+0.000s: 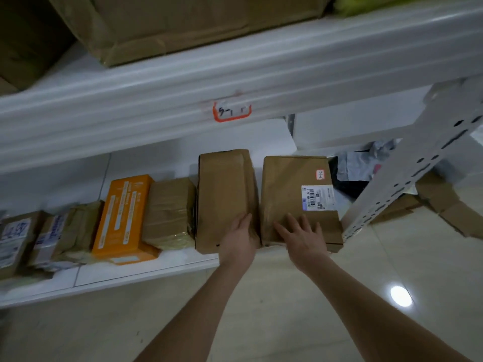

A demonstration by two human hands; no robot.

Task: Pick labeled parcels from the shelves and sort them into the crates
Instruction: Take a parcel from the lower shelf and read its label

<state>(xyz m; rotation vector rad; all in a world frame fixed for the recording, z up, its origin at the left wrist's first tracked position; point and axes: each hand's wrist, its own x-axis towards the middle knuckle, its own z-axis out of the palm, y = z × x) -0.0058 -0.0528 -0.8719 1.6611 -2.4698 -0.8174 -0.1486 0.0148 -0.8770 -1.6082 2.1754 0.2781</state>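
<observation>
Two bare forearms are stretching in from six o'clock toward the white lower shelf (146,267). The left hand (239,236) is resting with straight, closed-together fingers on the near right corner of a plain brown parcel (224,194); its thumb seems to be dipping into the gap at three o'clock, though blur is hiding it. The right hand (303,236) is lying flat with fingers spread, gripping nothing, on the near end of the labeled parcel (290,184). That parcel is sitting just beside the plain one, at its three o'clock, at the shelf's right end. A white shipping label (317,197) and a pink sticker (320,175) are showing on its right half. At the plain parcel's nine o'clock, a taped parcel (170,212) and an orange box (122,218) are lying side by side.
</observation>
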